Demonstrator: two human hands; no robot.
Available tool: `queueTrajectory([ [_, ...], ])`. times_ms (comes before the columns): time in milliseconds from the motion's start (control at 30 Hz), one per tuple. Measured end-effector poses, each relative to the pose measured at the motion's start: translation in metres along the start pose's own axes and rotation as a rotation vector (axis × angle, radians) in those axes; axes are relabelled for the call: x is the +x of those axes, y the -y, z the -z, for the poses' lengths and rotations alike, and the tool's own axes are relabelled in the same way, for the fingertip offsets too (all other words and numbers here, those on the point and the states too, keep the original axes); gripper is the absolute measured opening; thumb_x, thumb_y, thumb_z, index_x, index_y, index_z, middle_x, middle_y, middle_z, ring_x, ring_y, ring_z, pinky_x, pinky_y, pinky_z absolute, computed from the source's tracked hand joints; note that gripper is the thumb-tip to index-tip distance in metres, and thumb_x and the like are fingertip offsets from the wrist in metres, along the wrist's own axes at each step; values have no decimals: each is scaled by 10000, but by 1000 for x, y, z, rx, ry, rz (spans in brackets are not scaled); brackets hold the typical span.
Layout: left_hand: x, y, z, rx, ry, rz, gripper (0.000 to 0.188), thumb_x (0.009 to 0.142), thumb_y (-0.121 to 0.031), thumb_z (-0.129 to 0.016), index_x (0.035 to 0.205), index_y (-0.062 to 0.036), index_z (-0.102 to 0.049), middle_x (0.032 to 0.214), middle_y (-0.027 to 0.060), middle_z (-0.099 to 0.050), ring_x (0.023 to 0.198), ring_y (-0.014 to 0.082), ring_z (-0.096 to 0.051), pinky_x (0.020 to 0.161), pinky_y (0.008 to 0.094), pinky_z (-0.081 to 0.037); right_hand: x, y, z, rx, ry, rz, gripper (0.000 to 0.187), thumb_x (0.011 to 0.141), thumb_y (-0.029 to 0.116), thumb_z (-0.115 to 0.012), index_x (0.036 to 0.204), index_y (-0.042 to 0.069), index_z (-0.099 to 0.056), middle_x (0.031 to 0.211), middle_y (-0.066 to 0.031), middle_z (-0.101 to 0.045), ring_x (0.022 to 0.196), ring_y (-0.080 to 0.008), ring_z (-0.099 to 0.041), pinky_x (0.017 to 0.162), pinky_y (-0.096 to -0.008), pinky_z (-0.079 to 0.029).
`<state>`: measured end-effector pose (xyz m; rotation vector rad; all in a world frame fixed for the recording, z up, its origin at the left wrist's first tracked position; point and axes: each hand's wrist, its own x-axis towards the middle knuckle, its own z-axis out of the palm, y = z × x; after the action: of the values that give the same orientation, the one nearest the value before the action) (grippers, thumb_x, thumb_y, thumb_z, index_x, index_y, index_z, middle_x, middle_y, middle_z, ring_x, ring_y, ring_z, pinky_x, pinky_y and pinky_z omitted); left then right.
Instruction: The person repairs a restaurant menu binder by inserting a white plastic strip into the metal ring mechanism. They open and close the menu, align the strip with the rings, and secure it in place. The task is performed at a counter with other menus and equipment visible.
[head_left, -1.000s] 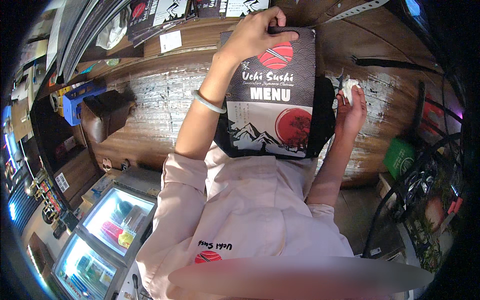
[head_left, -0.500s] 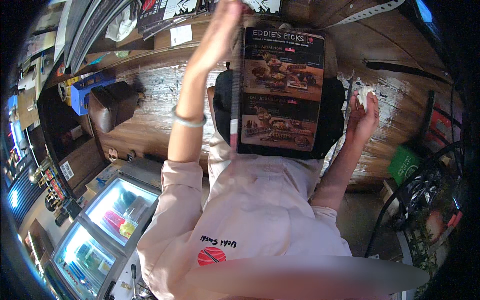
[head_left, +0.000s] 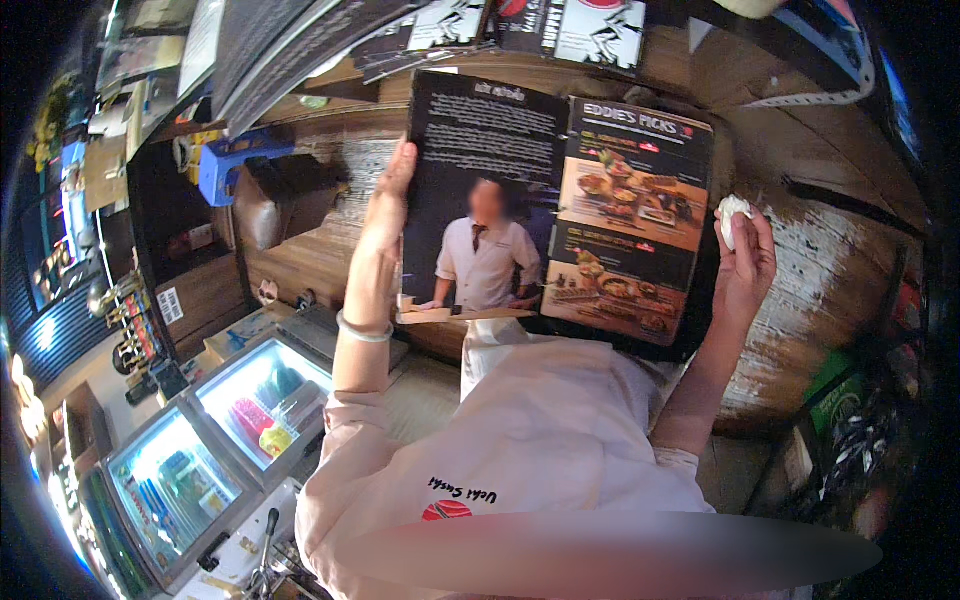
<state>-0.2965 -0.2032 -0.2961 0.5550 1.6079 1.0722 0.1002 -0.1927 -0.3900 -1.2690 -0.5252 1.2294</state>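
- Currently, the open rectangular menu with dark printed pages lies spread above the pale fabric shirt, between the hands.
- Left hand: touching the outer edge of the left page, fingers nearly straight; cannot tell whether they grip.
- Right hand: closed around a small crumpled white wad, cloth or paper unclear, just beside the right page. Hands well apart.
- Progress, judged: opening leaf turned, one spread exposed. Remainder: any leaves beneath are hidden, so not countable; no visible sign whether the wad has been used.
- Surroundings: dark menus with red-and-white artwork beyond; blue plastic crate leftward.
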Motion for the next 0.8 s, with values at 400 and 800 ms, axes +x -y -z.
queueTrajectory([
  [400,-2,33,28,-421,56,225,678,1024,-594,-417,1406,-43,-519,1306,176,-635,1119,279,-667,991,397,-538,-39,-44,-145,-37,535,194,228,895,-62,-689,1116,-12,-663,1099,-79,-694,1004,-144,-661,874,-281,-539],
  [800,-1,70,48,-1027,371,177,550,1063,-452,-387,1334,-8,-564,1230,190,-667,1074,309,-674,990,441,-537,-91,-91,-217,-321,1190,833,202,844,38,-667,1040,5,-704,1042,-112,-679,965,-267,-640,870,-372,-547],
])
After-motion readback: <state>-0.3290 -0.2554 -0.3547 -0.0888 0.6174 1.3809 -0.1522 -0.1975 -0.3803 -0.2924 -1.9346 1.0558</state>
